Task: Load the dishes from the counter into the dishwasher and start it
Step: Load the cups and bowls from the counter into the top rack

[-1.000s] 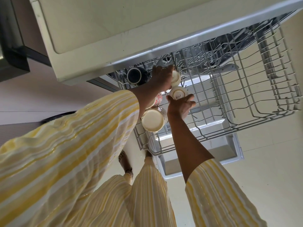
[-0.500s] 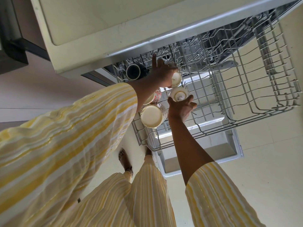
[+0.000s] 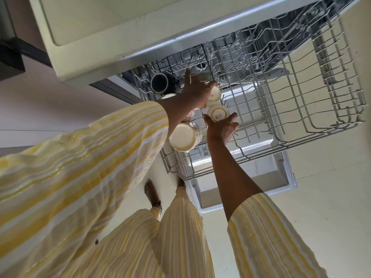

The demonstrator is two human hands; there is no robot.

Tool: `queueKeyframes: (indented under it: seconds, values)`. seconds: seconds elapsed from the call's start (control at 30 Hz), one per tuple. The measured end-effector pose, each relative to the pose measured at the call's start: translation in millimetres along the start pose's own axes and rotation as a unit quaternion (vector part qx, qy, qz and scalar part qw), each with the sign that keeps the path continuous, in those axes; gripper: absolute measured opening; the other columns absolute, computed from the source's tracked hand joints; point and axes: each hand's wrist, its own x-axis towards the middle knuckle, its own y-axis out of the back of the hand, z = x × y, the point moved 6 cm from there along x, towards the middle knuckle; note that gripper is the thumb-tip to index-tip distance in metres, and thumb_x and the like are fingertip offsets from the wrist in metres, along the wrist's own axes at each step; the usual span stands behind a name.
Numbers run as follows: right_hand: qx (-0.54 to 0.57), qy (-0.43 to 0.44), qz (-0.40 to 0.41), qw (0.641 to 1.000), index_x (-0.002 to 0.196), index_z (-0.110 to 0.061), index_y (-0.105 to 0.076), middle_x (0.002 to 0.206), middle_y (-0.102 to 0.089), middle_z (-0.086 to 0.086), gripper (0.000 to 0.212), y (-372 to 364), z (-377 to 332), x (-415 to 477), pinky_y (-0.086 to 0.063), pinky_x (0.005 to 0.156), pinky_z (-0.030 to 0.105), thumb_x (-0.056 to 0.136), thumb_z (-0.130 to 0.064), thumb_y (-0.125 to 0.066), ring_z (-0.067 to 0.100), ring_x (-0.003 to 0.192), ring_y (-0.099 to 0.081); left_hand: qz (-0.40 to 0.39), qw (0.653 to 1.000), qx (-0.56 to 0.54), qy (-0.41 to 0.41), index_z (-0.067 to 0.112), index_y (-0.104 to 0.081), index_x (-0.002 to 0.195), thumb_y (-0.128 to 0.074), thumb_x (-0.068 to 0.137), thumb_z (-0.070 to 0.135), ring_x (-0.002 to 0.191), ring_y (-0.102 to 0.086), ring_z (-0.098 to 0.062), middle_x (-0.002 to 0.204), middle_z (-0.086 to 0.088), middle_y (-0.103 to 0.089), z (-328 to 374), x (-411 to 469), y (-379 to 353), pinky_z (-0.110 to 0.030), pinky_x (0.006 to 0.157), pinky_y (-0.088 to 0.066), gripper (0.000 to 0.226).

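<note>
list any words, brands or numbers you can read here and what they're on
"ETA": the end of a printed stamp on the base of the upper small cup; its start is cut off at the left hand.
Stamp on the base of the lower small cup, held by the right hand: upside down and too blurred to read.
No other text shows.
</note>
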Motion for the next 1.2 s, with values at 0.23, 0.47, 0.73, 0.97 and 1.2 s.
queueKeyframes:
  seconds: [0.23, 0.47, 0.73, 0.97, 1.2]
  values:
    - [0.024, 0.023, 0.060, 0.998, 0.137, -0.005, -0.026, 0.127, -0.040, 0.020, 0.089, 3.0, 4.0, -1.0, -0.047, 0.088, 0.038, 0.072, -0.037, -0.078, 0.034, 0.112, -0.050, -0.022, 0.999, -0.040, 0.025, 0.020, -0.014, 0.150, -0.061, 0.085, 0.009, 0.145, -0.008, -0.033, 0.152, -0.012, -0.030, -3.0, 0.6, 4.4, -0.057, 0.110, 0.014, 0.081]
    - [-0.048, 0.054, 0.121, 0.990, 0.132, -0.005, -0.037, 0.129, -0.043, 0.017, 0.076, 10.7, 8.0, -2.9, -0.049, 0.076, 0.040, 0.079, -0.053, -0.064, 0.033, 0.110, -0.052, 0.008, 0.998, -0.065, 0.026, 0.016, -0.021, 0.146, -0.067, 0.082, 0.015, 0.141, -0.019, -0.034, 0.148, -0.012, -0.037, -4.6, -5.3, 12.8, -0.055, 0.112, 0.010, 0.079]
    - [-0.209, 0.261, 0.148, 0.931, 0.122, 0.000, -0.053, 0.127, -0.052, 0.021, 0.043, 12.8, -31.3, -54.0, -0.048, 0.089, 0.048, 0.097, -0.034, -0.042, 0.039, 0.114, -0.051, 0.208, 0.970, -0.115, -0.043, 0.018, -0.044, 0.137, -0.060, 0.086, 0.017, 0.127, -0.044, -0.023, 0.138, -0.004, -0.051, -16.8, -64.7, 38.9, -0.033, 0.110, -0.025, 0.054]
    - [-0.299, 0.464, 0.088, 0.829, 0.108, 0.002, -0.063, 0.113, -0.062, 0.023, 0.026, -12.1, -68.4, -122.6, -0.053, 0.080, 0.044, 0.089, -0.014, -0.059, 0.037, 0.104, -0.060, 0.252, 0.940, -0.226, 0.046, 0.007, -0.038, 0.140, -0.045, 0.095, 0.014, 0.130, -0.038, -0.028, 0.142, -0.014, -0.042, -59.5, -148.8, 29.8, -0.031, 0.107, -0.030, 0.046]
    - [-0.337, 0.592, -0.002, 0.732, 0.098, -0.003, -0.065, 0.094, -0.068, 0.017, 0.018, -56.1, -96.2, -195.1, -0.057, 0.072, 0.039, 0.081, -0.010, -0.065, 0.030, 0.084, -0.066, 0.303, 0.888, -0.310, 0.156, -0.005, -0.051, 0.125, -0.046, 0.091, 0.003, 0.112, -0.053, -0.038, 0.124, -0.024, -0.055, -112.5, -241.9, 13.0, -0.039, 0.100, -0.038, 0.035]
